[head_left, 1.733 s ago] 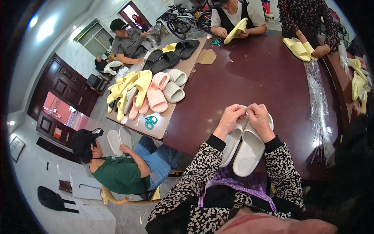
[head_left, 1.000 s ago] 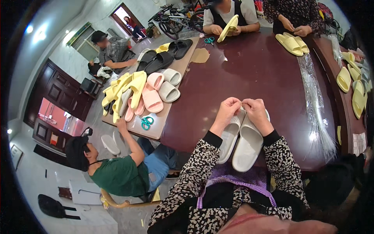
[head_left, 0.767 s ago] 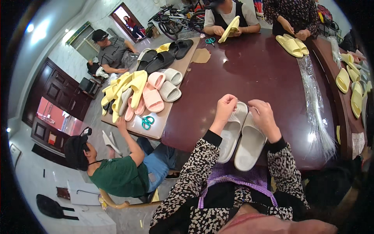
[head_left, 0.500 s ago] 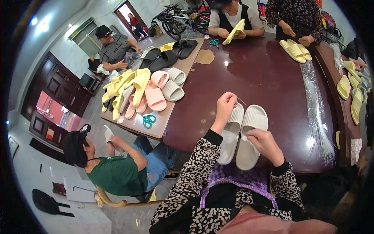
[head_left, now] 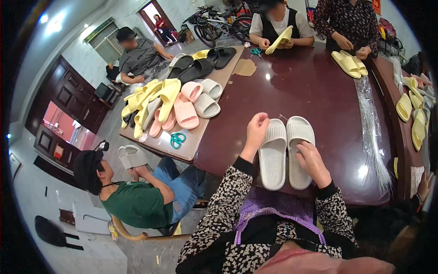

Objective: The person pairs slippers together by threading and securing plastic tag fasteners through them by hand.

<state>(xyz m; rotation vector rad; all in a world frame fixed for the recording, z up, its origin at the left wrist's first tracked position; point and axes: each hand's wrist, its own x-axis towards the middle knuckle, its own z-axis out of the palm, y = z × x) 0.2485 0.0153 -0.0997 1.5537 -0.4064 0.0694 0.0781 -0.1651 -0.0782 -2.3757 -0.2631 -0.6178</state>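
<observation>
Two pale grey slippers with ribbed straps lie side by side before me, toes away: the left slipper (head_left: 273,171) and the right slipper (head_left: 299,176). A thin clear strand (head_left: 283,119) shows between their toe ends. Beside the left slipper's strap, my left hand (head_left: 256,132) is raised with thumb and fingers pinched; anything between them is too fine to see. My right hand (head_left: 314,164) is over the right slipper, its bent fingers closed together at the strap's near opening. Those fingertips are partly hidden.
A bundle of clear strands (head_left: 372,137) lies to the right. Yellow, pink, grey and black slippers cover the left side table (head_left: 189,146) beside teal scissors (head_left: 178,140). A person in green (head_left: 141,203) sits left, holding grey slippers. Others handle yellow slippers (head_left: 349,64) opposite.
The slippers have shifted slightly away from me. My right hand has moved up to the right slipper's strap opening; my left hand has drawn a little left and down.
</observation>
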